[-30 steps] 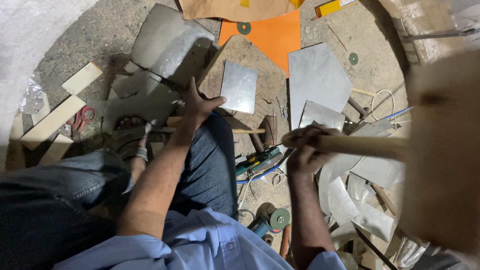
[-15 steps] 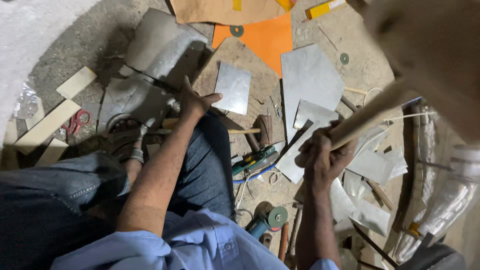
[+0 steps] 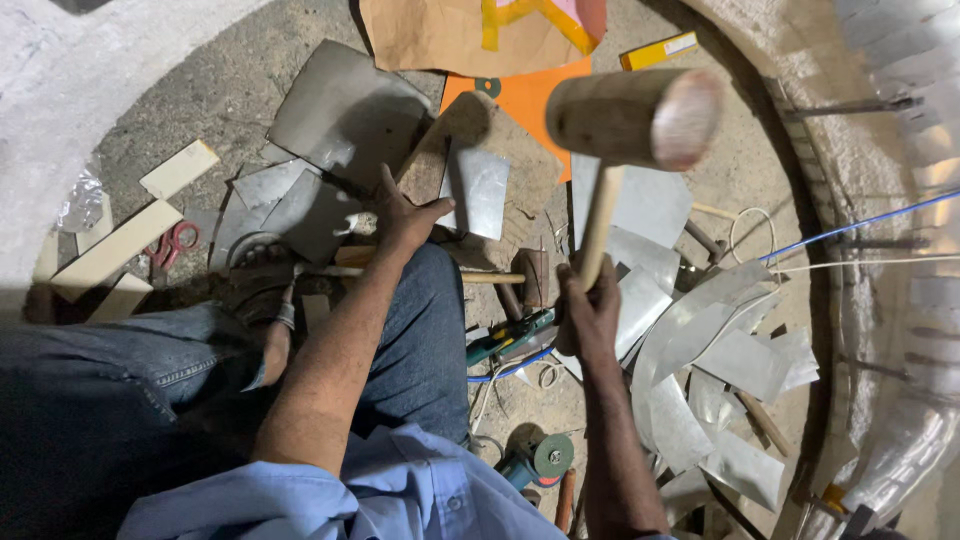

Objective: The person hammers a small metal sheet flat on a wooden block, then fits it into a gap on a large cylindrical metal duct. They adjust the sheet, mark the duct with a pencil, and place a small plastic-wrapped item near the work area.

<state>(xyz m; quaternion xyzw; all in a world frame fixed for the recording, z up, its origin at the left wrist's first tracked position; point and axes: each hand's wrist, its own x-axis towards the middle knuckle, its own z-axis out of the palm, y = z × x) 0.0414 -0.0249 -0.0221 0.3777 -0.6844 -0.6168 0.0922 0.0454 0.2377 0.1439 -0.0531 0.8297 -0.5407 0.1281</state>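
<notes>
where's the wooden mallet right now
In the head view the wooden mallet is raised upper centre-right, its handle gripped by the right hand, with its head above the orange sheet and the metal sheets.

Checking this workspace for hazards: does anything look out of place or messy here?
Yes. Cut sheet-metal offcuts lie scattered and overlapping on the ground right of the right hand, which holds a raised wooden mallet. Red scissors and an angle grinder lie loose.
</notes>
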